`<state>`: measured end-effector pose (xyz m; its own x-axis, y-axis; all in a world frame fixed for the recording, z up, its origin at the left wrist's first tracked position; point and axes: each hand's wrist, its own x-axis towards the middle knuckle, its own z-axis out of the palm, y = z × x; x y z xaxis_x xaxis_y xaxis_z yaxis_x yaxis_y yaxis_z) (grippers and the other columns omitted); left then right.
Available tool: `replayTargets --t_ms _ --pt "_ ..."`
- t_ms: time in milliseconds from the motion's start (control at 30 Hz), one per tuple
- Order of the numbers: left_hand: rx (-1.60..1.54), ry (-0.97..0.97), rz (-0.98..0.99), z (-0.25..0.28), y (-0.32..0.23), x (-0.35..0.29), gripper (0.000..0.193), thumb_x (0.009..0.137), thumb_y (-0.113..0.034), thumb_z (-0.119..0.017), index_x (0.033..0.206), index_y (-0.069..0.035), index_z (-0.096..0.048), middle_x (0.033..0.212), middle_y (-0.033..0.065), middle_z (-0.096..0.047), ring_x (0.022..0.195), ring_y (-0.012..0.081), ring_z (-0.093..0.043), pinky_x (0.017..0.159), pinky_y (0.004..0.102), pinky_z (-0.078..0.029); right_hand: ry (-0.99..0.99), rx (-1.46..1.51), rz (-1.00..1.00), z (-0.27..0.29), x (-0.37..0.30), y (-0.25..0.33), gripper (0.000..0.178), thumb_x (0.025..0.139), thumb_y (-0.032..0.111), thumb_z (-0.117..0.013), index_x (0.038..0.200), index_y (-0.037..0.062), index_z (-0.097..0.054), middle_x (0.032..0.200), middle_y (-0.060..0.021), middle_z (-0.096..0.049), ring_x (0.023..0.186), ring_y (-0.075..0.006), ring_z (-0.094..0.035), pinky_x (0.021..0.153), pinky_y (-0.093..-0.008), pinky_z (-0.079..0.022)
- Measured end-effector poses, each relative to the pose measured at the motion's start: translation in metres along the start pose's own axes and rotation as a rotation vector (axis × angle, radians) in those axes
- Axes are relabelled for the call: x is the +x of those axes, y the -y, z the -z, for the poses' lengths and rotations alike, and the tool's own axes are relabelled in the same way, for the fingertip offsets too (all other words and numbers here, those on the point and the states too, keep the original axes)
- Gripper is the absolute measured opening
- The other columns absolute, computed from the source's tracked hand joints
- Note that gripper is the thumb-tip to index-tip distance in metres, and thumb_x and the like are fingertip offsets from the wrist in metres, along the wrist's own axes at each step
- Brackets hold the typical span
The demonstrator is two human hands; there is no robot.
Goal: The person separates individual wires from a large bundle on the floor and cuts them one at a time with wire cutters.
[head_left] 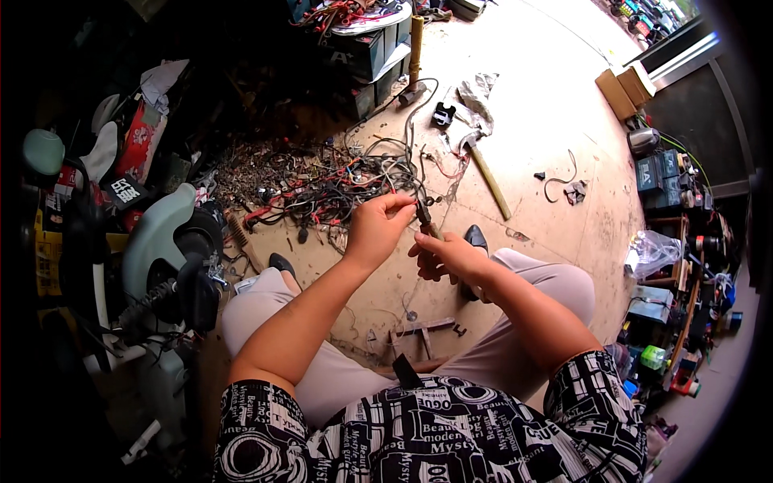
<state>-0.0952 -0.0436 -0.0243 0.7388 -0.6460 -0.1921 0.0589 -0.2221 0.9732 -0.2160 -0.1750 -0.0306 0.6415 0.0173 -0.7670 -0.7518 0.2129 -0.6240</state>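
Two hands: both bare, close together over the floor (555,241), between the person's bent knees.
Left hand (375,229): the thumb and first finger are bent in close to each other, right by the dark end of the tool. What sits between them is too small to tell.
Right hand (448,258): the fingers are wrapped around the tool and squeeze its handle end.
Tool (425,214): it is in the right hand and tilts up toward the left hand. It looks like pliers.
Wire pile (346,187): black, red and other wires lie in a big tangle on the floor, just past the left hand.
Hammer (489,183): it has a long wooden handle and lies on the floor, past the right hand.
Other hammer (416,50): its yellow-brown handle stands up beside a dark box (362,58).
Black piece (443,114): it lies near some crumpled gray wrapping (480,98).
Shoes: one dark shoe (476,237) is near the right hand, and another (282,264) is on the left.
Right side: a clear plastic bag (654,251) sits among lots of stuff, with a cardboard box (618,95) farther back.
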Motion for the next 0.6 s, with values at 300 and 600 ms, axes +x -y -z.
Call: replayTargets --t_ms 300,600 --pt "-0.044 -0.154 0.030 -0.001 0.001 0.000 0.017 0.084 -0.014 -0.066 0.091 0.001 -0.070 0.071 0.0032 -0.067 0.061 0.0068 -0.058 0.057 0.0227 -0.046 -0.055 -0.129 0.087 -0.002 0.011 -0.011 0.047 0.091 0.048 -0.052 0.093 0.0020 -0.059 0.068 -0.0052 -0.059 0.055 -0.0122 -0.056 0.046 -0.0260 -0.042" --pt "-0.016 -0.150 0.040 -0.004 0.011 0.004 0.019 0.083 -0.016 -0.067 0.090 0.001 -0.070 0.069 0.0028 -0.066 0.060 0.0060 -0.057 0.056 0.0223 -0.046 -0.047 -0.119 0.071 -0.001 0.006 -0.003 0.046 0.092 0.047 -0.051 0.095 0.0017 -0.058 0.067 -0.0033 -0.056 0.055 -0.0128 -0.058 0.042 -0.0256 -0.042"
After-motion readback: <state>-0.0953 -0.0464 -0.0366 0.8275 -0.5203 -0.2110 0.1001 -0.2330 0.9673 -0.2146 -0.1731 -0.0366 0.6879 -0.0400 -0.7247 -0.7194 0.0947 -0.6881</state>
